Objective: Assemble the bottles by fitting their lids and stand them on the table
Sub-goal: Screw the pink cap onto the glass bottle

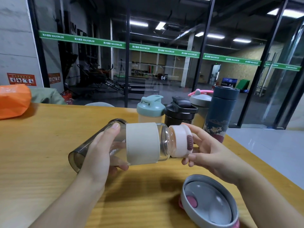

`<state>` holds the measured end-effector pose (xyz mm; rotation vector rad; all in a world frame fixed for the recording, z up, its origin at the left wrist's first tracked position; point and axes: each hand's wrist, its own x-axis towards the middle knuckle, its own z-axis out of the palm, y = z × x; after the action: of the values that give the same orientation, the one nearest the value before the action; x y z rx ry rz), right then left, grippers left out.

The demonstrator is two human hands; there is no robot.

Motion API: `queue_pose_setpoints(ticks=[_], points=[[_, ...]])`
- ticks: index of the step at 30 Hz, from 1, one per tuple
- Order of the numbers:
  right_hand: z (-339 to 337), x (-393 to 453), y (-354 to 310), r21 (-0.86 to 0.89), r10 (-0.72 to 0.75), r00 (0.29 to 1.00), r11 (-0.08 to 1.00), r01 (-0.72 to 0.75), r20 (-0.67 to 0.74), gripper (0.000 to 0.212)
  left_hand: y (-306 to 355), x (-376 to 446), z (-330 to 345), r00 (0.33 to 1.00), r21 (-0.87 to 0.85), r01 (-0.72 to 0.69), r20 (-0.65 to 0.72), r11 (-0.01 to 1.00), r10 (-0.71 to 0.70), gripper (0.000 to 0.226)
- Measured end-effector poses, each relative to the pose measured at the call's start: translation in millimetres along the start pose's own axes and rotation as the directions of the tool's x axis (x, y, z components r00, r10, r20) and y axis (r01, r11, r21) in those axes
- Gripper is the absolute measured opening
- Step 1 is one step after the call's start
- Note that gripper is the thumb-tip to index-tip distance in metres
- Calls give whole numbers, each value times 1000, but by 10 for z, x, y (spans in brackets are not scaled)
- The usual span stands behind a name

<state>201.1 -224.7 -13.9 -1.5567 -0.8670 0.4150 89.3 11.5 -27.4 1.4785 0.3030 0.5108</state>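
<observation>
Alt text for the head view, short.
Two hands hold a clear bottle sideways above a wooden table: left hand on its body, right hand at its pink lid. Four capped bottles stand behind.

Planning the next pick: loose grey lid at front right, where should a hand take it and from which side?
Take the grey lid across its outer rim, coming from above. It lies upside down on the wooden table, open threaded side up, so the round rim is exposed all around. Avoid the pink tab at its left edge. The right hand is nearest, but busy at the glass bottle's cap.
</observation>
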Motion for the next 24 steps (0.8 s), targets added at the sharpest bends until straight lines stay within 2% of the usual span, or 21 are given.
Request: queue_pose_setpoints(ticks=[4,10,14,15,18,20,21,22,24], points=[[19,13,-8,16,46,998,999,-45,-46,68,7,-11,13,1000,5,-5,11,1000,5,60],[73,53,34,-83,146,985,985,-153,-89,50,3,-22,28,998,30,-45,49,999,43,59],[116,177,99,42,245,958,970,-241,-151,76,-11,-15,40,998,33,-43,45,998,42,57],[118,210,108,67,252,951,967,-244,-177,71,-12,-13,38,998,32,-41,43,999,39,57],[166,236,91,54,213,954,977,-206,-213,37,-8,-11,28,998,27,-37,44,999,36,58],[135,209,89,77,234,937,972,-222,-260,24,-1,-11,26,999,22,-33,40,999,32,59],[118,215,64,42,194,938,981,-190,-285,26,2,-13,25,999,18,-28,37,999,27,59],[95,189,44,-4,121,963,992,-125,-243,32,5,-13,25,999,11,-22,33,1000,22,59],[49,42,21,-13,19,992,1000,-20,-122,60,10,-14,24,1000,-1,-14,24,1000,14,59]])
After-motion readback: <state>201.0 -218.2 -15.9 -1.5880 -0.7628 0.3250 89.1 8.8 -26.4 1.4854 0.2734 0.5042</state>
